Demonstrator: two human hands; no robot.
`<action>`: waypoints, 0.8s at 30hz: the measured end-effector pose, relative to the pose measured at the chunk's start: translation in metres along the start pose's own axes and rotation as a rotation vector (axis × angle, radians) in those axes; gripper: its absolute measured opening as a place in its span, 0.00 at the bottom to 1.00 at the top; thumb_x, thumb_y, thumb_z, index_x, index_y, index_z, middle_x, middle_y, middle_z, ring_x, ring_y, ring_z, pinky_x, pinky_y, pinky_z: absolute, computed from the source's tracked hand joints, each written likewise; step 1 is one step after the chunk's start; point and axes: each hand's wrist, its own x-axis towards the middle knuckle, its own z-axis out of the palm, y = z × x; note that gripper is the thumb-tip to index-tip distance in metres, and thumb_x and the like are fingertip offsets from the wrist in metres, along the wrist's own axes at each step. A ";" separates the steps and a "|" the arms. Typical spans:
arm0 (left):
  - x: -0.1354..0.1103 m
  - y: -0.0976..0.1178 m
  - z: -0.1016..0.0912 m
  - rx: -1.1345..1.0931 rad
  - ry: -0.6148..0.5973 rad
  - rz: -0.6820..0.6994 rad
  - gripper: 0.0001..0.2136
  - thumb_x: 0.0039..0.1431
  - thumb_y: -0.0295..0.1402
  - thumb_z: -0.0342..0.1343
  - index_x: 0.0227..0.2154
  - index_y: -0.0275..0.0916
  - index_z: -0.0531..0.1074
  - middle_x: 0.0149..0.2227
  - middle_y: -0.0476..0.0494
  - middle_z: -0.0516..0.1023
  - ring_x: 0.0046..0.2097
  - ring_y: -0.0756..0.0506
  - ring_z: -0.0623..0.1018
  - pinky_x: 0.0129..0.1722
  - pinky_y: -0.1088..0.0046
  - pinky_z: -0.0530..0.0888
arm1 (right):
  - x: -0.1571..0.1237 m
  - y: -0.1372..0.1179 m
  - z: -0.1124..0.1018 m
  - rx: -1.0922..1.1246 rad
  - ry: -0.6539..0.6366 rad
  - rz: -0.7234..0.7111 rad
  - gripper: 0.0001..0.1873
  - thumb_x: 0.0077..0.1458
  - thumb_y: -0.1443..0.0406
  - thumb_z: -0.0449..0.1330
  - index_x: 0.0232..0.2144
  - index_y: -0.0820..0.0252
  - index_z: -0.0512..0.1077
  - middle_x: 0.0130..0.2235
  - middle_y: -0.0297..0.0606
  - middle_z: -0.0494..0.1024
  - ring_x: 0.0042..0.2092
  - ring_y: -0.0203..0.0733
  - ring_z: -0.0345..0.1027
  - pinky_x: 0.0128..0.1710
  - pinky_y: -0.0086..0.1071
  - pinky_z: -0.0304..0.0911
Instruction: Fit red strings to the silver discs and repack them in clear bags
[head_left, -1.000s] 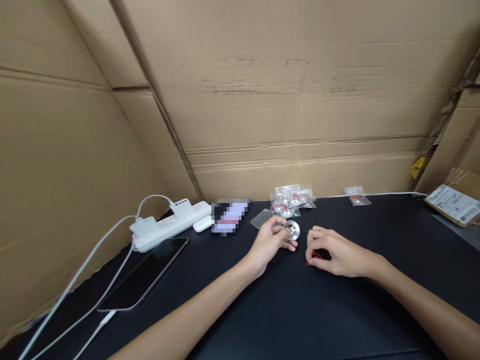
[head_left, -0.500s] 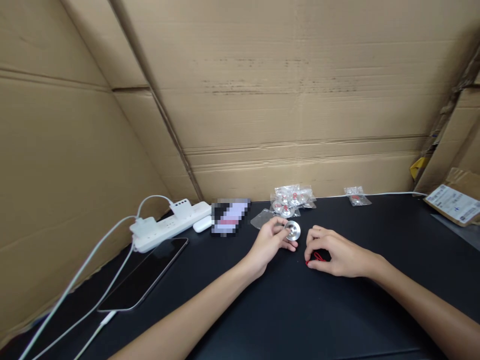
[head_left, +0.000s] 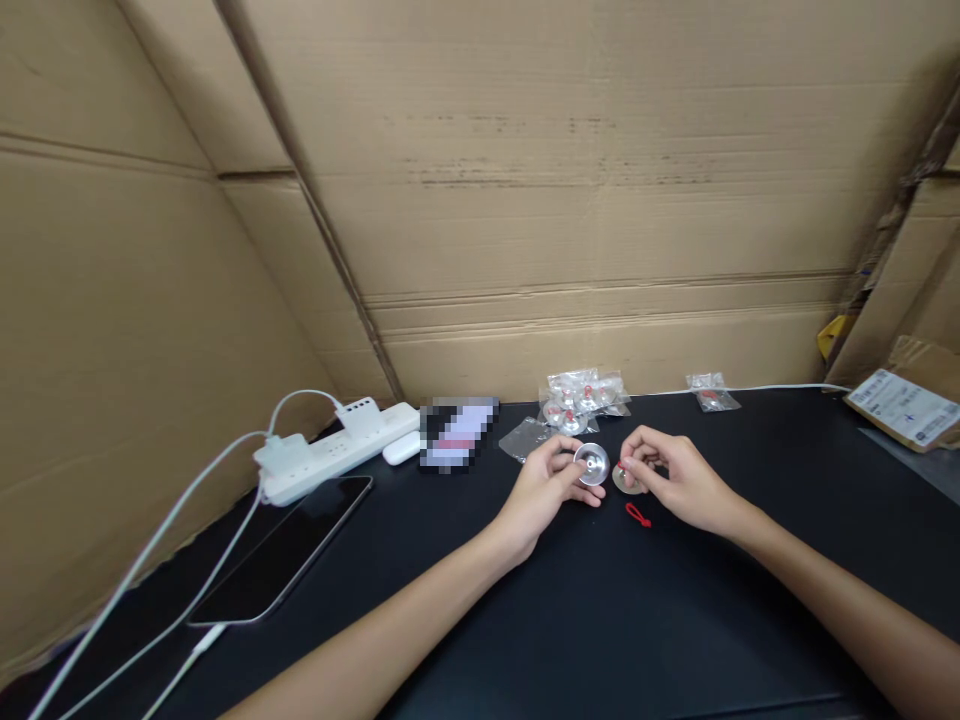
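My left hand [head_left: 546, 490] is closed around the edge of a small silver finger cymbal [head_left: 592, 464], its hollow face with a central hole turned up. Just right of it, a second finger cymbal [head_left: 625, 483] lies tilted or flat on the table; I cannot tell which. My right hand [head_left: 671, 475] pinches the red cord [head_left: 620, 467] at its middle, fingers partly covering the disc. Below this cymbal, a loose red cord loop [head_left: 638, 515] rests on the black surface.
Several clear packets with discs and red cords [head_left: 581, 400] sit behind my left hand, beside a clear bag [head_left: 521, 437]. A lone packet [head_left: 711, 392] is further right. On the left are a power strip [head_left: 341, 460], a tablet [head_left: 285, 550] and cables. Cardboard walls [head_left: 525, 220] surround the table.
My right hand has let go of the loose red cord, moved up and taken hold of the second cymbal's cord. My left hand has tilted its cymbal slightly and shifted a little right.
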 end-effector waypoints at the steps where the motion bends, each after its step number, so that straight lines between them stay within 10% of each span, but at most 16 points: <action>1: -0.001 0.000 0.001 -0.007 -0.016 -0.003 0.12 0.54 0.34 0.61 0.37 0.36 0.66 0.30 0.45 0.77 0.31 0.44 0.80 0.36 0.63 0.77 | 0.001 0.002 0.000 0.005 0.022 0.001 0.07 0.61 0.61 0.55 0.34 0.58 0.67 0.29 0.34 0.75 0.32 0.37 0.70 0.32 0.30 0.64; 14: -0.008 -0.001 0.007 -0.057 -0.145 0.018 0.14 0.56 0.34 0.61 0.42 0.35 0.66 0.34 0.41 0.78 0.36 0.42 0.81 0.41 0.61 0.77 | 0.002 0.009 0.006 0.053 0.026 -0.022 0.09 0.56 0.60 0.61 0.37 0.58 0.75 0.35 0.38 0.79 0.37 0.41 0.74 0.38 0.34 0.70; 24: -0.011 0.003 0.010 -0.098 -0.175 -0.001 0.16 0.54 0.32 0.63 0.43 0.34 0.67 0.39 0.36 0.79 0.38 0.40 0.81 0.45 0.57 0.75 | 0.000 0.004 0.000 -0.321 0.060 -0.169 0.10 0.62 0.62 0.55 0.36 0.56 0.77 0.33 0.38 0.78 0.32 0.39 0.70 0.33 0.32 0.64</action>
